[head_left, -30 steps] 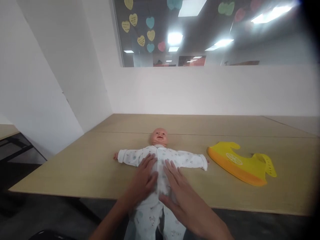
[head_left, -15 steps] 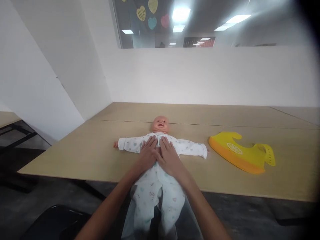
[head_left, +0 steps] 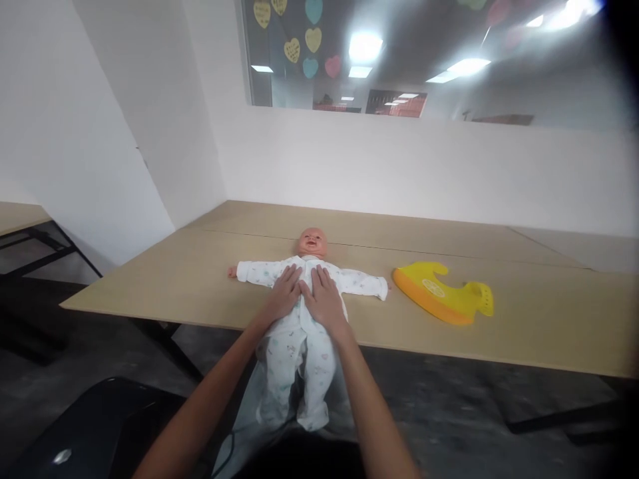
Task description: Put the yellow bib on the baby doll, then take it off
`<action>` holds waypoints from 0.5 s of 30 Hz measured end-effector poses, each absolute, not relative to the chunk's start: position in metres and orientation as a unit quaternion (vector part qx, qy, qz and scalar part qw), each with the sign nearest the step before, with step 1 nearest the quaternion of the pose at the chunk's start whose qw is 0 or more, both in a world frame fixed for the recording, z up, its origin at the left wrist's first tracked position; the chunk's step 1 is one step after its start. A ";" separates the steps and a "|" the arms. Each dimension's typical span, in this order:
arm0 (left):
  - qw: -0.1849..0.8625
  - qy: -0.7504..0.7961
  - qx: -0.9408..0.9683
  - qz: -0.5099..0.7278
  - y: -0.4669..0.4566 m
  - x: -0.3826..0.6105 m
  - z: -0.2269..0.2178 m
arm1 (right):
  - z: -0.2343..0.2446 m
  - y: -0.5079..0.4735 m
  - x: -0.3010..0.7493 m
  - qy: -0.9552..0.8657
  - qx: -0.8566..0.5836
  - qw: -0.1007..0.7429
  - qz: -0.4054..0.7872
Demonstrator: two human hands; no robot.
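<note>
- We see the doll face up on the tabletop, its long axis running away from us, head at the far end, legs reaching past the near edge.
- Our left hand and right hand rest side by side on its chest; neither is clearly nearer.
- We note the fingers extended and slightly spread, pointing towards the head, pinching nothing that shows.
- Beyond the doll's outstretched sleeve lies the yellow bib, nearer our right hand, untouched by either.
</note>
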State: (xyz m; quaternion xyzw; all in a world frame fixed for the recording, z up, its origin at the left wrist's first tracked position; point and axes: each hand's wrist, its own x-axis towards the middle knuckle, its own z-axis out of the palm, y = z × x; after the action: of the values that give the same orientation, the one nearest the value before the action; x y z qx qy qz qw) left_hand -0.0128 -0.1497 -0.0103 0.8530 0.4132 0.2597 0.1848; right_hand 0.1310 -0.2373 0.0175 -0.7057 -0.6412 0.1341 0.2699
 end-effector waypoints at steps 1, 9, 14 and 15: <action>0.188 0.412 0.850 0.268 -0.150 -0.013 -0.011 | 0.018 -0.237 0.130 -0.640 -0.706 0.274 0.134; 0.157 0.442 0.830 0.304 -0.184 -0.018 -0.031 | 0.037 -0.233 0.120 -0.629 -0.731 0.250 0.089; 0.165 0.451 0.837 0.263 -0.177 -0.027 -0.019 | 0.048 -0.226 0.115 -0.606 -0.755 0.243 0.066; 0.164 0.462 0.835 0.249 -0.172 -0.027 -0.012 | 0.046 -0.224 0.117 -0.606 -0.751 0.252 0.071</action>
State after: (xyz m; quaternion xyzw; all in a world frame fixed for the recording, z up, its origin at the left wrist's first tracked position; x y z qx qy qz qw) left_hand -0.0273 -0.1725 -0.0117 0.8355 0.4618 0.2489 0.1637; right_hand 0.1171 -0.2240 0.0459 -0.7514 -0.6057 0.0709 0.2519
